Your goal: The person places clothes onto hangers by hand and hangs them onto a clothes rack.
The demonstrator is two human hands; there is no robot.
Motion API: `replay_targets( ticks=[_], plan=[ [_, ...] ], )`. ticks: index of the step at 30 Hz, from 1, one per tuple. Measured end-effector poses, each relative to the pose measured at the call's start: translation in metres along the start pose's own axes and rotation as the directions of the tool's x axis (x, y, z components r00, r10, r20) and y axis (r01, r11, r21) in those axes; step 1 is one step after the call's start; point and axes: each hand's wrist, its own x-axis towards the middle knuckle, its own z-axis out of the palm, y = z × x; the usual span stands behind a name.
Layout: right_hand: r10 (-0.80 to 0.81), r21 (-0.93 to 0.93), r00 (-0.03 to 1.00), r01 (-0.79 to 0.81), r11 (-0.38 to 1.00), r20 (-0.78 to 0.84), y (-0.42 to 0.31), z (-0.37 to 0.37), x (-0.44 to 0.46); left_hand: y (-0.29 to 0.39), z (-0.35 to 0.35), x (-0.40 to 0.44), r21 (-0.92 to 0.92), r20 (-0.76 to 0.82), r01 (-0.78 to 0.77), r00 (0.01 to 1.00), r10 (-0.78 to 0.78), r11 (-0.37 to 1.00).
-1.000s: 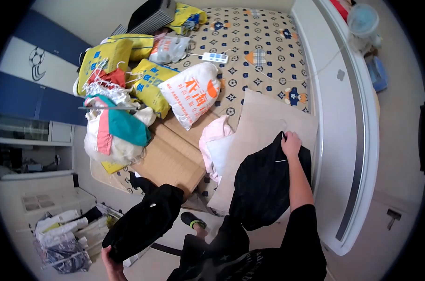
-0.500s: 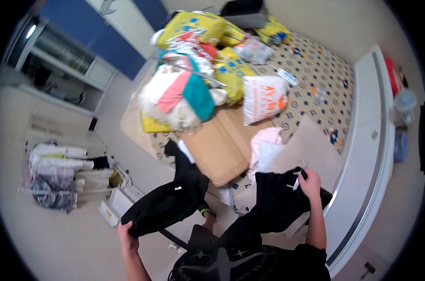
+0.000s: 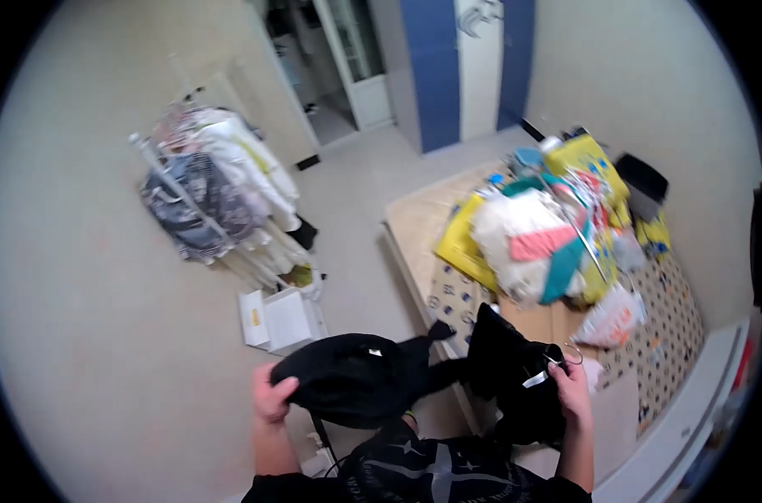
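My left hand [image 3: 273,397] is closed on the left end of a black garment [image 3: 347,379], which hangs across in front of me with a small white label showing. My right hand [image 3: 572,389] grips a hanger [image 3: 576,352] by its top, just below the metal hook. More black cloth [image 3: 507,369] drops from that hanger, with a white tag [image 3: 535,380] beside my fingers. A dark strip joins the two black parts; whether they are one garment I cannot tell.
To the right, a bed [image 3: 670,314] with a patterned cover bears piled clothes [image 3: 515,243], yellow bags [image 3: 465,243], and a white bag [image 3: 609,317]. A clothes rack [image 3: 179,189] and an open white box [image 3: 284,321] stand on the left. Blue-and-white wardrobe doors [image 3: 431,75] are behind.
My view has swung left toward the clothes rack, so the bed sits further right. Both hands keep their grip, and the hanger with its black cloth has turned.
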Motion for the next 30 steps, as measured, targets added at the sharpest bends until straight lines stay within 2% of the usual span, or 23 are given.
replay_targets(
  ticks=[2,5,7,11,12,14,16,17,19,21,23,24,27,30],
  plan=[
    [-0.012,0.039,0.996,0.009,0.999,0.084,-0.017,0.055,0.028,0.013,-0.015,0.018,0.068,0.115,-0.032,0.993,0.024,0.997],
    [-0.023,0.125,0.983,0.0,0.992,0.183,-0.054,0.125,0.065,0.023,-0.037,0.047,0.185,0.247,-0.204,0.957,0.155,0.961],
    [-0.049,0.161,0.957,0.003,0.987,0.285,-0.069,0.154,0.098,0.038,-0.043,0.063,0.187,0.27,-0.225,0.948,0.17,0.956],
    [-0.098,0.236,0.907,-0.001,0.972,0.41,-0.101,0.212,0.171,0.035,-0.073,0.108,0.148,0.243,-0.229,0.952,0.189,0.962],
    [-0.148,0.241,0.889,0.043,0.97,0.434,-0.106,0.224,0.191,0.039,-0.073,0.119,0.132,0.22,-0.212,0.959,0.18,0.968],
    [-0.236,0.257,0.847,0.123,0.958,0.476,-0.111,0.248,0.237,0.04,-0.074,0.148,0.255,0.18,-0.238,0.964,0.196,0.937],
    [-0.242,0.265,0.812,0.112,0.958,0.531,-0.11,0.269,0.29,0.05,-0.076,0.184,0.445,0.194,-0.292,0.954,0.227,0.846],
    [-0.243,0.267,0.792,0.105,0.958,0.559,-0.11,0.278,0.317,0.051,-0.077,0.202,0.468,0.178,-0.299,0.954,0.242,0.832],
    [-0.243,0.209,0.814,0.152,0.966,0.527,-0.125,0.309,0.353,0.051,-0.077,0.237,0.513,0.143,-0.303,0.953,0.268,0.803],
    [-0.227,0.173,0.768,0.152,0.973,0.599,-0.131,0.333,0.407,0.059,-0.071,0.277,0.479,0.075,-0.288,0.955,0.288,0.829],
    [-0.28,0.133,0.711,0.256,0.957,0.645,-0.144,0.365,0.458,0.057,-0.068,0.315,0.411,-0.014,-0.268,0.954,0.3,0.871],
    [-0.268,0.122,0.698,0.253,0.96,0.664,-0.154,0.381,0.48,0.063,-0.066,0.333,0.472,-0.027,-0.271,0.947,0.321,0.839],
    [-0.282,0.11,0.666,0.288,0.951,0.691,-0.182,0.434,0.547,0.07,-0.065,0.382,0.494,-0.037,-0.194,0.969,0.243,0.848],
    [-0.289,0.082,0.636,0.334,0.939,0.715,-0.209,0.486,0.609,0.068,-0.065,0.431,0.561,-0.025,-0.198,0.966,0.256,0.804]
  ],
)
